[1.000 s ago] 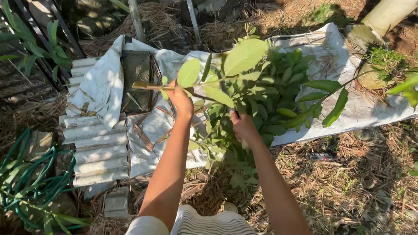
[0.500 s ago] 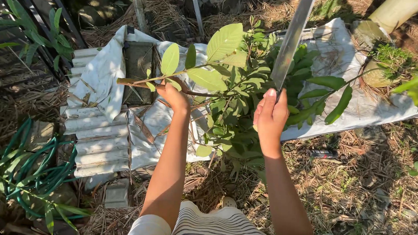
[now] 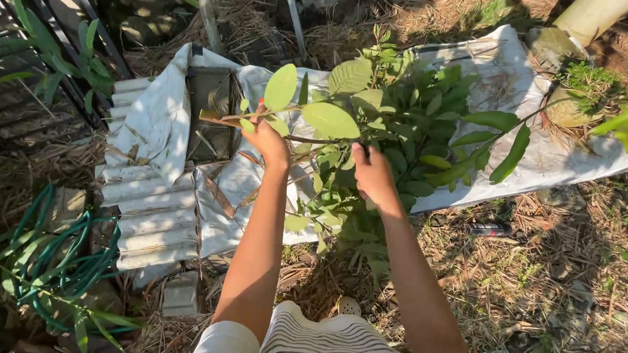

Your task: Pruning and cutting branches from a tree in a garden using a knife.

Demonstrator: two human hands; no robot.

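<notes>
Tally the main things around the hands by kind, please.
Hands: 2, left and right
Leafy branch: 1
White sheet: 1
Green hose: 1
Corrugated panel: 1
Total: 6

Harsh overhead sunlight, glare on the white sheet, deep shadows, sharp focus throughout.

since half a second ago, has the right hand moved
Yes. The right hand has dropped from up by the white sheet edge, lower and leftward into the leafy branch; the long blade it raised is out of sight.
</notes>
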